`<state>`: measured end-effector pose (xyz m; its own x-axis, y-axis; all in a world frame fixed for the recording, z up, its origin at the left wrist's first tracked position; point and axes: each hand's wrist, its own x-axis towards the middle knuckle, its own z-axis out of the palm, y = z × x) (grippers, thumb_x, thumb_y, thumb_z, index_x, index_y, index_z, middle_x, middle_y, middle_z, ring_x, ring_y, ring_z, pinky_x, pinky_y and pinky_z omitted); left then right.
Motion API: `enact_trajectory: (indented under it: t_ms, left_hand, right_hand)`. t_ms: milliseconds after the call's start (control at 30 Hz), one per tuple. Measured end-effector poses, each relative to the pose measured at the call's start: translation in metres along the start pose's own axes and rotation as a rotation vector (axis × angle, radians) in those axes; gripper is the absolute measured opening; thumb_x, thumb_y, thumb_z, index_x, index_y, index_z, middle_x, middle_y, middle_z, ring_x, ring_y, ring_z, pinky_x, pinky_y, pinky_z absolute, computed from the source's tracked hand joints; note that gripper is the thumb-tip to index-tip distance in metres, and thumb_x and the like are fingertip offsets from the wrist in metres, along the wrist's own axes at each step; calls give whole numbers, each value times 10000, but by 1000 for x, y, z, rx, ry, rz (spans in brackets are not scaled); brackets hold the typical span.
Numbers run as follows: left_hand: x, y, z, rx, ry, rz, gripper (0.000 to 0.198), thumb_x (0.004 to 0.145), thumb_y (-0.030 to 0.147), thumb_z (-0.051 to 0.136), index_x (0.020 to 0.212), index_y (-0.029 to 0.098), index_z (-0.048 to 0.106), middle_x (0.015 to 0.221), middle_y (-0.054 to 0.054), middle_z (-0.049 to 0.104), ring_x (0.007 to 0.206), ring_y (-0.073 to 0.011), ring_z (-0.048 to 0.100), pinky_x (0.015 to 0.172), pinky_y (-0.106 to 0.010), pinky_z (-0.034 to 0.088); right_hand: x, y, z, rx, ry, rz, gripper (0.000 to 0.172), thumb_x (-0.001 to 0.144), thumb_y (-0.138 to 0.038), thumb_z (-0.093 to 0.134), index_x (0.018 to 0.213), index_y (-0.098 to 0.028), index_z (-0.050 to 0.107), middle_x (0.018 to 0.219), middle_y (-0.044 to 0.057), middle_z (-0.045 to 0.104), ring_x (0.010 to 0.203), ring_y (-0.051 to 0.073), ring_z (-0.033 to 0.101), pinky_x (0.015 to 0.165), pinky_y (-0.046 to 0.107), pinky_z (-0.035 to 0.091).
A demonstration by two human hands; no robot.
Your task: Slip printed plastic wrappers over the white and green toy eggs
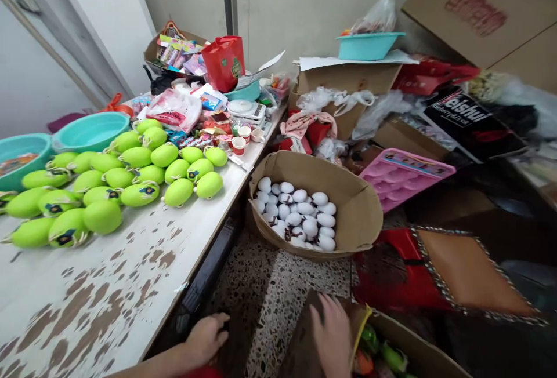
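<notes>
My left hand [206,338] is below the table's edge, fingers loosely bent and apart, with nothing in it. My right hand [331,331] has its fingers stretched out over the brown flap of a cardboard box [418,334] at the bottom; I cannot tell whether it presses on the flap. Green and orange shiny eggs [394,357] lie inside that box, beside the hand. Ahead on the floor, a rounded cardboard box [354,210] holds several white eggs [306,209] with dark strings. On the table to the left lie several lime-green eggs [139,192] with pale cords.
The worn white table [143,273] carries turquoise basins [93,128], paper cups [238,145], a white scale [248,108] and a red bag [224,64]. To the right are a pink moulded tray [402,175], a red stool with a brown cushion [474,271], and piled cartons and plastic bags.
</notes>
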<state>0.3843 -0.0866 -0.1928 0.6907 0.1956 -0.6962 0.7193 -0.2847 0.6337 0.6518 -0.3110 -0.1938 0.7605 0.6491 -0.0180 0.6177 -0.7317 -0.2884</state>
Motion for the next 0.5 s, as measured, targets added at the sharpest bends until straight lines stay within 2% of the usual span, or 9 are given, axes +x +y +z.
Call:
enact_trajectory:
  t_ms: [67, 133, 167, 233, 300, 367, 433, 500]
  left_hand:
    - [1, -14, -38, 162, 205, 135, 352, 903, 280, 406, 1178, 253, 623, 1132, -56, 683, 1053, -193, 624, 946, -308, 473]
    - [9, -22, -67, 383, 452, 261, 366, 920, 252, 404, 1232, 272, 595, 1260, -48, 624, 1204, -204, 533, 1026, -333, 415]
    - [15, -24, -78, 497, 568, 283, 386, 915, 255, 428, 1274, 277, 568, 1327, -48, 578, 1277, -226, 466, 1053, -361, 387]
    - [31, -28, -92, 685, 766, 228, 469, 885, 279, 489, 1354, 254, 502, 1432, -78, 476, 1360, -286, 353, 1067, -428, 356]
    - [45, -30, -97, 784, 854, 128, 568, 848, 309, 532, 1403, 231, 443, 1493, -118, 381, 1389, -338, 289, 1063, -491, 329]
    - [54, -33, -96, 819, 847, 75, 626, 813, 318, 558, 1420, 251, 417, 1530, -130, 307, 1403, -363, 249, 1068, -532, 293]
    - [57, -35, -92, 823, 806, 68, 621, 793, 307, 566, 1401, 289, 443, 1551, -117, 261, 1414, -366, 222, 1075, -544, 268]
    - [56, -38, -88, 809, 791, 71, 565, 785, 310, 564, 1348, 286, 518, 1560, -117, 237, 1417, -372, 208, 1081, -551, 249]
  right_hand:
    - [61, -64, 31, 16, -172, -81, 401, 933, -371, 426, 1190, -122, 608, 1244, 138, 601, 1242, 292, 473, 1059, 430, 373]
    - [122, -123, 56, 2, -300, -53, 443, 908, -294, 490, 1306, -101, 516, 1353, 129, 522, 1323, 279, 384, 1113, 393, 297]
    - [148, -146, 66, -10, -351, -14, 485, 892, -272, 520, 1341, -94, 474, 1384, 134, 489, 1345, 278, 352, 1124, 381, 271]
    - [192, -178, 84, -24, -419, 50, 552, 862, -261, 575, 1366, -88, 431, 1381, 158, 481, 1334, 284, 369, 1108, 370, 283]
    - [223, -192, 102, -22, -478, 81, 529, 835, -274, 618, 1319, -110, 478, 1285, 167, 556, 1225, 285, 497, 1022, 365, 378]
    - [245, -194, 121, -25, -549, 113, 436, 824, -286, 634, 1224, -133, 554, 1149, 153, 633, 1063, 274, 610, 892, 355, 459]
    - [259, -193, 140, -42, -614, 157, 354, 829, -290, 631, 1146, -134, 598, 1061, 143, 666, 973, 270, 649, 803, 345, 485]
    - [268, -190, 154, -59, -663, 192, 300, 845, -293, 622, 1091, -121, 626, 1022, 145, 678, 956, 269, 654, 778, 339, 491]
